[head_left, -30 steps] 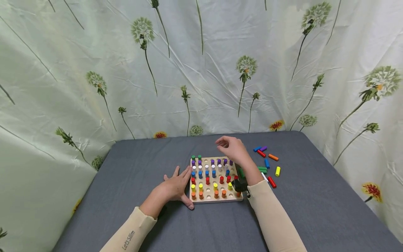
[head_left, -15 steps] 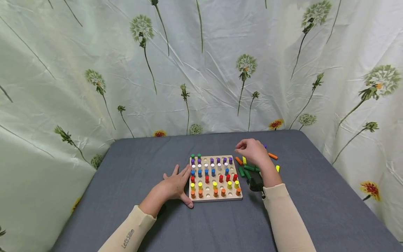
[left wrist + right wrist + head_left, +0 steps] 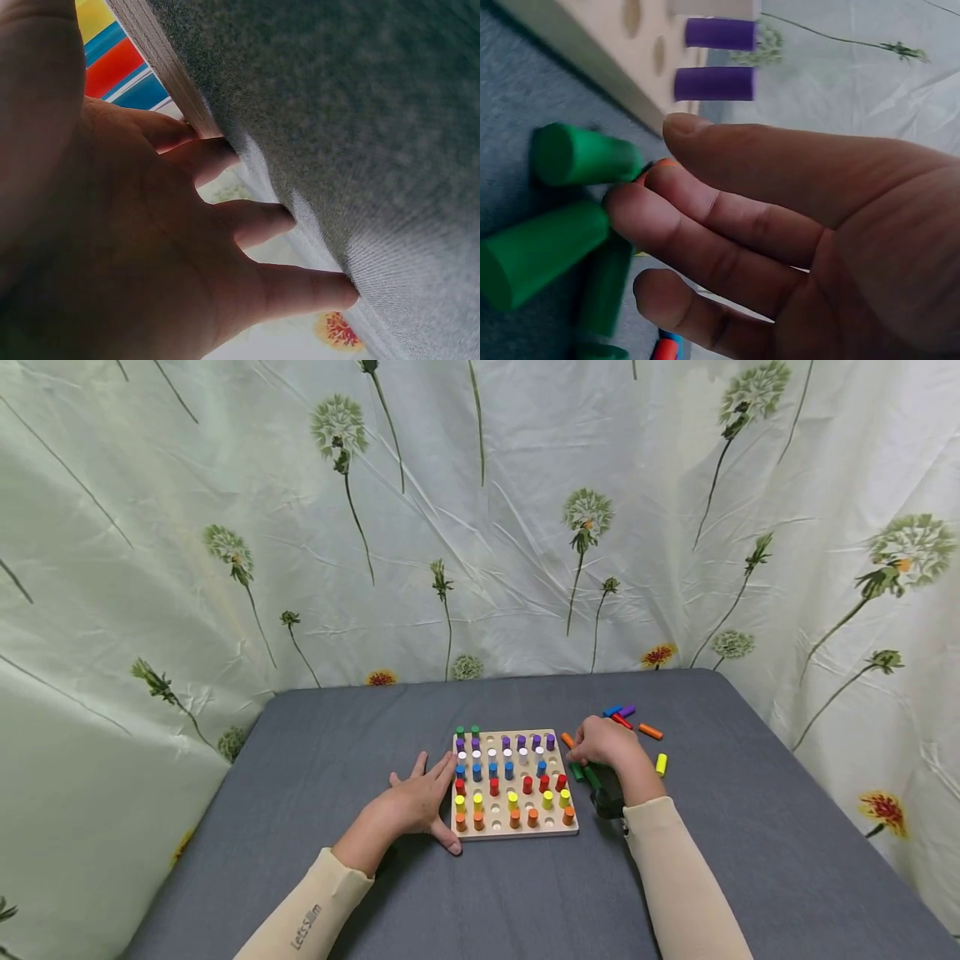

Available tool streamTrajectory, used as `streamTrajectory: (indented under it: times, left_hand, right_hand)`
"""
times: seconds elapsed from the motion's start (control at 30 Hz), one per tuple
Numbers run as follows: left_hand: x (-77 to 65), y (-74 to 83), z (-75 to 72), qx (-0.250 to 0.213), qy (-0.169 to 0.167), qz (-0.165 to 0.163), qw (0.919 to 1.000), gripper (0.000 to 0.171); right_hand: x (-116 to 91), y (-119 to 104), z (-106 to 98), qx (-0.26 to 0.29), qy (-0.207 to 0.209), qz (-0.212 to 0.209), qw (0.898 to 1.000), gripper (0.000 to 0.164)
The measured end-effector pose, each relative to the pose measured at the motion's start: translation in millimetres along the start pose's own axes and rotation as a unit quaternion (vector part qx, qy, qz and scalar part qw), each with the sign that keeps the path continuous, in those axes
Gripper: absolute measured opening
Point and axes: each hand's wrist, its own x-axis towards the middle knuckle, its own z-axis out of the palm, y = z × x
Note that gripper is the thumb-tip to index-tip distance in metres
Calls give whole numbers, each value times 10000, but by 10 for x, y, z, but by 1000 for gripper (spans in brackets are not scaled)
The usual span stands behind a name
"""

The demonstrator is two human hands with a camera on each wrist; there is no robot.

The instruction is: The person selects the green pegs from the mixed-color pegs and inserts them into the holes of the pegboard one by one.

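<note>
Pegboard point(image 3: 525, 837): pale wood. Standing pegs point(image 3: 492, 770), one colour per row, far to near: green, purple, white, blue, red, yellow, orange. Loose pegs point(image 3: 650, 732): green, orange, yellow, red, blue, purple. Table cloth point(image 3: 337, 735): plain slate grey. Backdrop point(image 3: 495, 610): whitish, printed with green dandelion heads point(image 3: 588, 512), thin dark stems point(image 3: 361, 532), red-and-yellow blooms point(image 3: 659, 656). Sleeves point(image 3: 684, 877): cream, the left with dark lettering point(image 3: 306, 927). Right wrist's device point(image 3: 606, 793): black

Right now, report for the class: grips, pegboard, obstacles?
Left grip spread at edge of partly filled pegboard. Right grip looks empty beside loose green pegs. Their clustering might obstruct.
</note>
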Motion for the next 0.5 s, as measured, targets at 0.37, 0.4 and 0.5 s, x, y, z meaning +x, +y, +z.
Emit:
streamTrajectory:
  times: [0.37,0.4,0.5]
  left_hand:
    - [2,3,-3,5,4,-24,10000,146]
    - [2,4,-3,10,-1,-31,10000,147]
    - [5,5,2,23,-6,-45,10000,146]
  right_hand:
    - [88,-19,115,-432,28,133,9990,18]
    - [94,-23,120,-450,23,149,9989,18]
    - [105,-24,124,-460,16,159,9988,18]
